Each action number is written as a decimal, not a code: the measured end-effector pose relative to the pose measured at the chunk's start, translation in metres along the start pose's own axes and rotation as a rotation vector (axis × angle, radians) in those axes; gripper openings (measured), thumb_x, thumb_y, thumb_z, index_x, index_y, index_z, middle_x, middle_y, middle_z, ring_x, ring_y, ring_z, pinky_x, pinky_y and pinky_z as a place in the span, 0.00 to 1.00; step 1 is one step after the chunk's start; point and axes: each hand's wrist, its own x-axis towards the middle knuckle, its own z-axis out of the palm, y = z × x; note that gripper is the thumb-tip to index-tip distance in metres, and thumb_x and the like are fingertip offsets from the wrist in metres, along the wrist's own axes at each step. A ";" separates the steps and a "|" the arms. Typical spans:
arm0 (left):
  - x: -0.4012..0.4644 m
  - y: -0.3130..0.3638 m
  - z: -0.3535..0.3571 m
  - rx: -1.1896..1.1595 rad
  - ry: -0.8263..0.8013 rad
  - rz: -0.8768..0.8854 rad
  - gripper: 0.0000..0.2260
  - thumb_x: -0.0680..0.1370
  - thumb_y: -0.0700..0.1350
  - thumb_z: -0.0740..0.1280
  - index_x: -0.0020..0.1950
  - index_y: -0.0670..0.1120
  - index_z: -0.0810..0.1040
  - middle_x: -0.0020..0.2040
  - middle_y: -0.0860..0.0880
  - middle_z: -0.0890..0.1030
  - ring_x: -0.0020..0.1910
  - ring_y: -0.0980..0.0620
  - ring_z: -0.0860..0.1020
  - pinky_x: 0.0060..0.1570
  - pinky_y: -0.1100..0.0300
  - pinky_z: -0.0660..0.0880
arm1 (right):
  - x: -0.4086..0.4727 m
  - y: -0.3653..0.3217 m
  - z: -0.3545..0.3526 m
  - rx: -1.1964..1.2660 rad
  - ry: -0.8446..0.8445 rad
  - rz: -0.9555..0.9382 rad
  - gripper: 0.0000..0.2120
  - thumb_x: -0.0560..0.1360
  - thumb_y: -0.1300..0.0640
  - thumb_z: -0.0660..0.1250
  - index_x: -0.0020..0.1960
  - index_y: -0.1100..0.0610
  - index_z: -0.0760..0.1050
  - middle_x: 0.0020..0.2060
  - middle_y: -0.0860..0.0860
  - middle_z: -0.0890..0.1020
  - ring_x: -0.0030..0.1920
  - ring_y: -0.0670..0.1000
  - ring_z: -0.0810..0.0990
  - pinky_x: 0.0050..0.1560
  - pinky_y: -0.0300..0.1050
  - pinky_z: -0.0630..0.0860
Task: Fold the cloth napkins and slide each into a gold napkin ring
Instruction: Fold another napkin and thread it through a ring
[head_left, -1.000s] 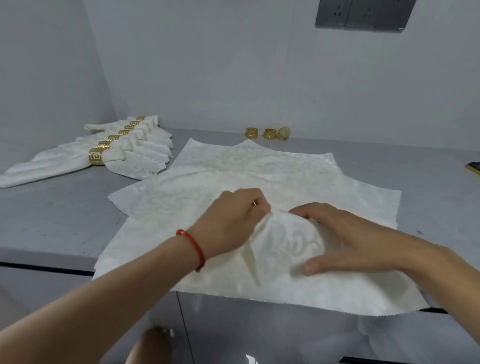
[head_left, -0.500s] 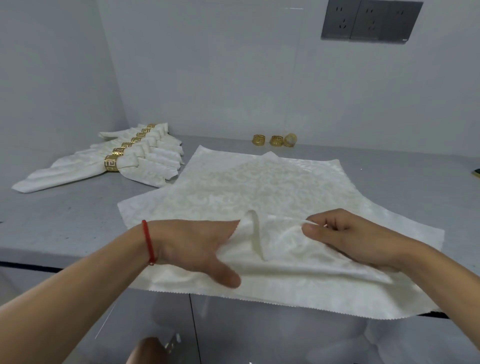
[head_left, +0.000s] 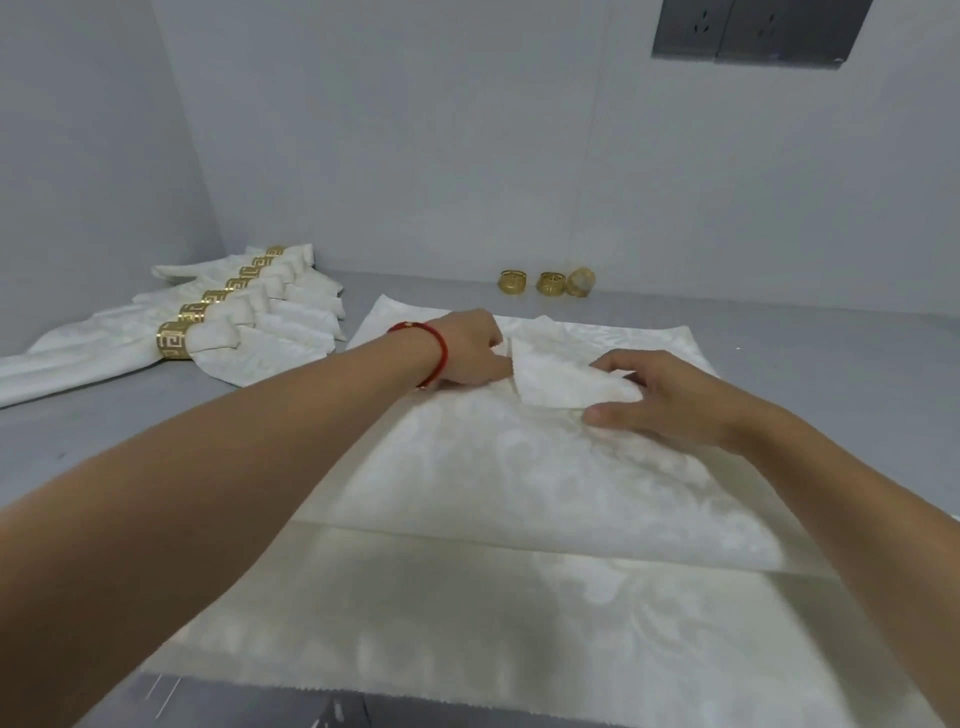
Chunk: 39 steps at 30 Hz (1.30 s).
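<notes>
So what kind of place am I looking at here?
Probably a back-of-house prep room: a bare grey counter against plain walls, finished napkins lined up in gold rings, spare rings, and wall sockets.

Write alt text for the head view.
Both hands, left hand and right hand, pinch a raised fold of the cream damask cloth napkin on a grey counter. Ringed folded napkins lie left; three loose gold rings stand behind.

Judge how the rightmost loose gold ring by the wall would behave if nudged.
The rightmost ring seems tipped on its side, unlike the two rings beside it, so it would probably roll. It looks thin and openwork, so likely light, and may skid on the smooth counter.
</notes>
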 end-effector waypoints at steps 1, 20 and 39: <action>0.016 -0.002 0.004 0.074 0.037 0.009 0.14 0.80 0.55 0.63 0.53 0.43 0.75 0.54 0.47 0.78 0.46 0.47 0.75 0.41 0.58 0.70 | 0.014 0.008 0.000 -0.021 0.024 0.023 0.16 0.70 0.37 0.76 0.53 0.43 0.80 0.49 0.42 0.85 0.48 0.52 0.83 0.53 0.56 0.79; 0.122 -0.023 0.062 0.012 0.413 -0.138 0.07 0.77 0.47 0.64 0.54 0.49 0.75 0.52 0.49 0.80 0.55 0.44 0.76 0.54 0.49 0.73 | 0.102 0.028 0.035 -0.589 0.109 -0.048 0.19 0.84 0.44 0.55 0.70 0.51 0.72 0.64 0.51 0.76 0.65 0.56 0.72 0.62 0.55 0.72; 0.110 -0.020 0.085 0.013 0.287 0.143 0.18 0.80 0.44 0.55 0.69 0.49 0.72 0.66 0.52 0.75 0.66 0.50 0.71 0.66 0.50 0.65 | 0.139 0.043 0.024 -0.482 0.278 0.010 0.14 0.82 0.51 0.58 0.55 0.55 0.80 0.51 0.53 0.81 0.54 0.58 0.78 0.54 0.57 0.77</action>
